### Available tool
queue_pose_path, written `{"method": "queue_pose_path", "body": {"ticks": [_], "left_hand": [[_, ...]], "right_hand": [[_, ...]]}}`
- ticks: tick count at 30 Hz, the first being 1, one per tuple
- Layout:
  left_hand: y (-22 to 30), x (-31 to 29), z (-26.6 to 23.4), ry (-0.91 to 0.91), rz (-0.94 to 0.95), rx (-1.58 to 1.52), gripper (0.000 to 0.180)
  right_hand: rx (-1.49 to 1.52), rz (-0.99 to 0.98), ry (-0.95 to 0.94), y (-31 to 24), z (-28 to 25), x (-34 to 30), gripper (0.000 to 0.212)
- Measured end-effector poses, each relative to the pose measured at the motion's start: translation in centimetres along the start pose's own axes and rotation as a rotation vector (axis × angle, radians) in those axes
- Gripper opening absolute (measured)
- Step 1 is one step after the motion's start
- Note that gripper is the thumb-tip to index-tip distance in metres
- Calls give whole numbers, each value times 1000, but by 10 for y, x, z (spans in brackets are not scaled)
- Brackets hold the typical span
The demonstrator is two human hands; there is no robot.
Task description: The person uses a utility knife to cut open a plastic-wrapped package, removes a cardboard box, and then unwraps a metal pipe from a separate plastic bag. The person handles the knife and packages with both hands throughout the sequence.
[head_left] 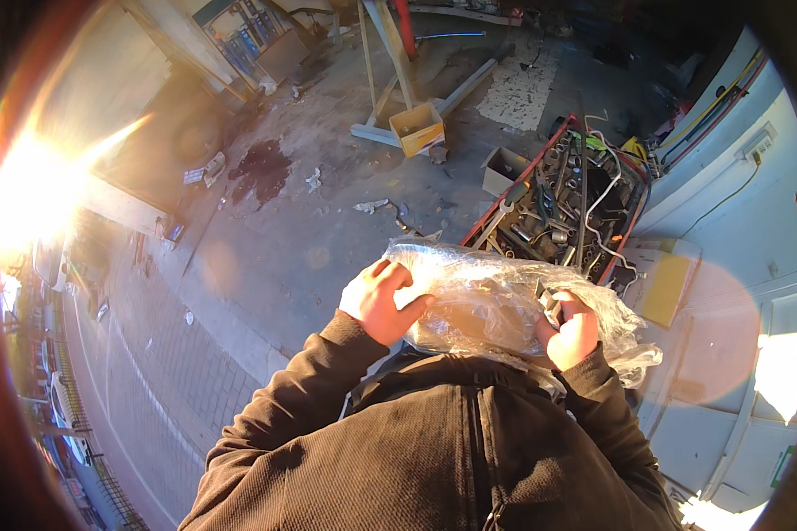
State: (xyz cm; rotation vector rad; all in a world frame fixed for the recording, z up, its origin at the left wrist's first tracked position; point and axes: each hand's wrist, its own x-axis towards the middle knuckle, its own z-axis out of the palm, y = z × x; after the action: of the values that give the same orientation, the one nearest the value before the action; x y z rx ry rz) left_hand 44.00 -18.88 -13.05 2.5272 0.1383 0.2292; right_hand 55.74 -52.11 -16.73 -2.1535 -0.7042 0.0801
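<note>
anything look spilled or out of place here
Yes: a dark, uneven stain on the floor, upper left, looks like a spill, of what I can't tell. A crumpled whitish scrap lies loose just right of it, like litter. The clear plastic at the left hand is wrinkled, which seems ordinary.

A workshop — red tray (540, 157) full of loose hand tools (553, 202), dark stain (262, 172) on the grimy floor (283, 239).

low sun glare (35, 186) floods in from the left across a grey concrete floor (274, 257) with a dark stain (261, 173) and scattered litter (313, 180). brick-patterned paving (186, 372) spreads at the lower left. on the right stands a pale wall (726, 234) bearing a socket (758, 142), with a bright sunlit patch (784, 376) below, while the far end of the room falls into shadow
</note>
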Motion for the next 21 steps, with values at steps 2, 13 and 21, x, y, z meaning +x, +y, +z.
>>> {"method": "queue_pose_path", "body": {"ticks": [2,13,21], "left_hand": [[-3,6,17,87,199,104,40],[-18,116,-16,-569,627,200,16],[-49,171,-7,-1007,531,-281,23]], "right_hand": [[-38,-8,-18,-1,0,0,21],[-277,-50,25,7,8,-1,31],[-555,-1,56,-46,10,-2,33]]}}
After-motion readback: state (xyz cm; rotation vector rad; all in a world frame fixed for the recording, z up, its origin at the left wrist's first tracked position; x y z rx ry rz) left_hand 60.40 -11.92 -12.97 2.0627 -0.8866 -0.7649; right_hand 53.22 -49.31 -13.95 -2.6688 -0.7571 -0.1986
